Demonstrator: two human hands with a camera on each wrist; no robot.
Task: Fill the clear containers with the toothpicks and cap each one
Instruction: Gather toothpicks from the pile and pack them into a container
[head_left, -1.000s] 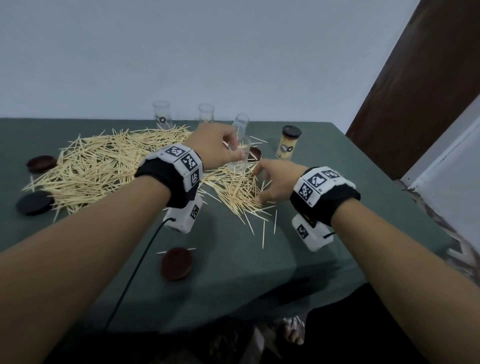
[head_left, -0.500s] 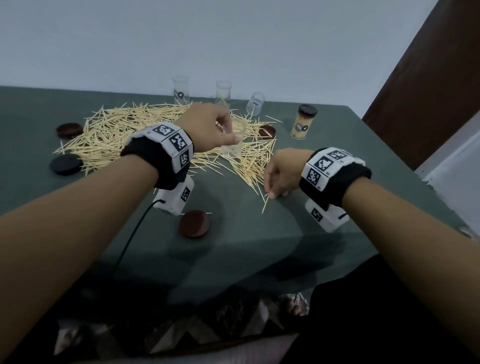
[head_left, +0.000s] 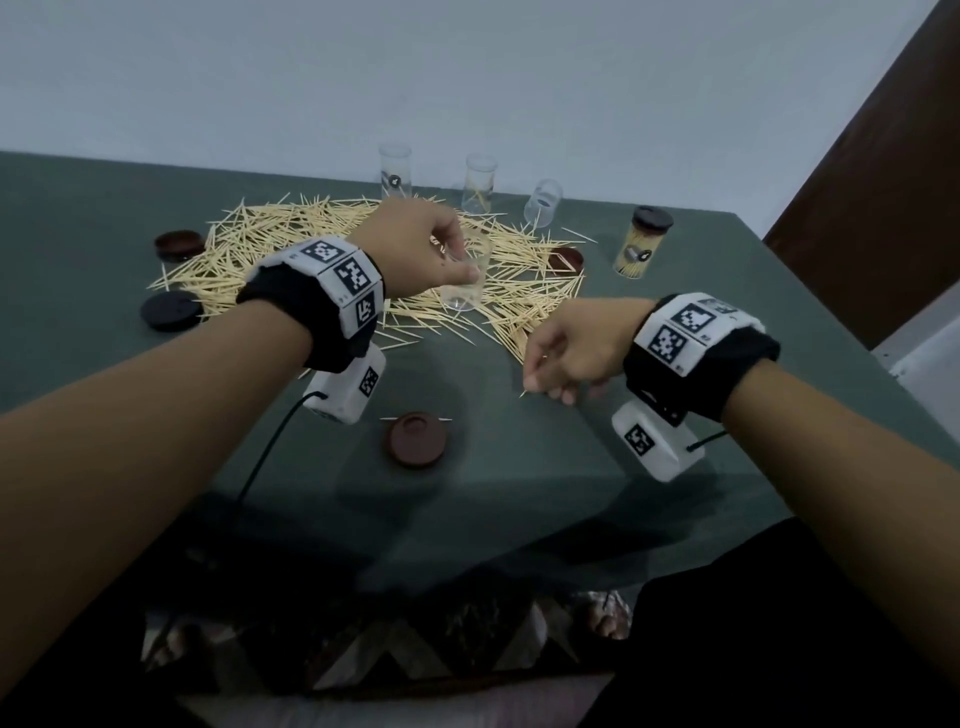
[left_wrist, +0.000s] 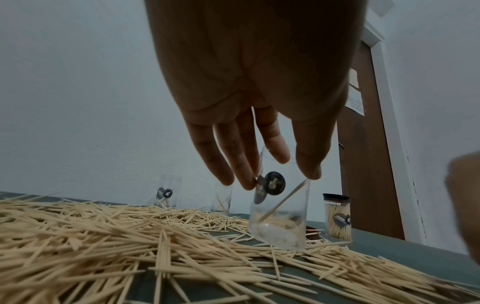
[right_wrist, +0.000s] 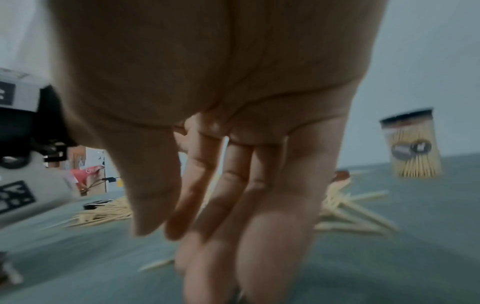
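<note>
Green-clothed table (head_left: 675, 467), toothpick pile (head_left: 291, 249). Head: left hand (head_left: 410, 249) fingers curled round clear container (head_left: 465, 280); right hand (head_left: 576, 353) pinching toothpick (head_left: 525, 391). Left wrist: container tilted, nearly empty. Right wrist: blurred. Best steadied upright before dropping in.

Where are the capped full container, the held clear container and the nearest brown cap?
capped full container (head_left: 642, 250), head view, on its side wall.
held clear container (left_wrist: 279, 218), left wrist view, lower wall.
nearest brown cap (head_left: 416, 439), head view, its top.

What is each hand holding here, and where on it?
Left hand grips the clear container near its open rim. Right hand pinches a toothpick, its tip sticking out below.
</note>
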